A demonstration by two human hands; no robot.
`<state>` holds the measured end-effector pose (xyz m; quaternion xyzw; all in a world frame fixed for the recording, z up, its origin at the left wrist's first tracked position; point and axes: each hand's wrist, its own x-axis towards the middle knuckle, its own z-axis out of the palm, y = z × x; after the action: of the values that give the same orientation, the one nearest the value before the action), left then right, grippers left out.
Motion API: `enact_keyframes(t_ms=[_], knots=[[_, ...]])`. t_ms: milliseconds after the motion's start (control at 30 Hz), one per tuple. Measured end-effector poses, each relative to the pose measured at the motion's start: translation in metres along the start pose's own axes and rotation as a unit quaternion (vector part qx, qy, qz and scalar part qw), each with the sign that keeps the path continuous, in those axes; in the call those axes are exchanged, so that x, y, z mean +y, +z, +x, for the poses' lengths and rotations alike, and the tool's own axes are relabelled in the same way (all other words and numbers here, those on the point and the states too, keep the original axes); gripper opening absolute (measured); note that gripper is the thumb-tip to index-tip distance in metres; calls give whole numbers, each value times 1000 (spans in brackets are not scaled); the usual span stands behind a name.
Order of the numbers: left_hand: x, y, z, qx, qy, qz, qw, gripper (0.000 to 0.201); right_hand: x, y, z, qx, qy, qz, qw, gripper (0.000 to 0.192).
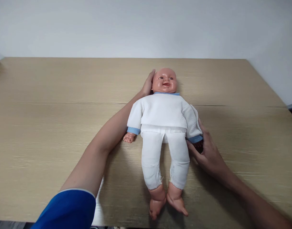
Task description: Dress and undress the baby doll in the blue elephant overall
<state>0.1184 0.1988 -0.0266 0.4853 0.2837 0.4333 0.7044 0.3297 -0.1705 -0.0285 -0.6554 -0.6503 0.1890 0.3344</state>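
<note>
Pale desk (52,133) — doll (163,109) face up.
Left hand (148,83) against head (164,80), grip unclear; right hand (210,153) — thumb, fingers apart around cuff (195,139).

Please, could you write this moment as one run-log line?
left hand: at baby doll's head; right hand: at blue cuff; baby doll: face-up, clothed

Plain indoor room, hard to tell whether home, office or classroom, broad table (52,133) with pale wood grain and a seam across it, smooth pale-grey wall (136,28) behind, sliver of grey floor (7,225) below.
</note>
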Motion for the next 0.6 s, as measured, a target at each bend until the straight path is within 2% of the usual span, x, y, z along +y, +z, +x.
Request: enact_keyframes(t_ms=[133,400,600], knots=[[2,2,-3,-30,-43,-28,998,70,0,1,0,9,-8,-1,1000,101],[6,5,-5,-8,-57,-27,998,75,2,1,-1,5,9,0,1000,104],[-2,-2,3,-3,-62,-49,997,70,1,1,0,7,14,-3,1000,106]])
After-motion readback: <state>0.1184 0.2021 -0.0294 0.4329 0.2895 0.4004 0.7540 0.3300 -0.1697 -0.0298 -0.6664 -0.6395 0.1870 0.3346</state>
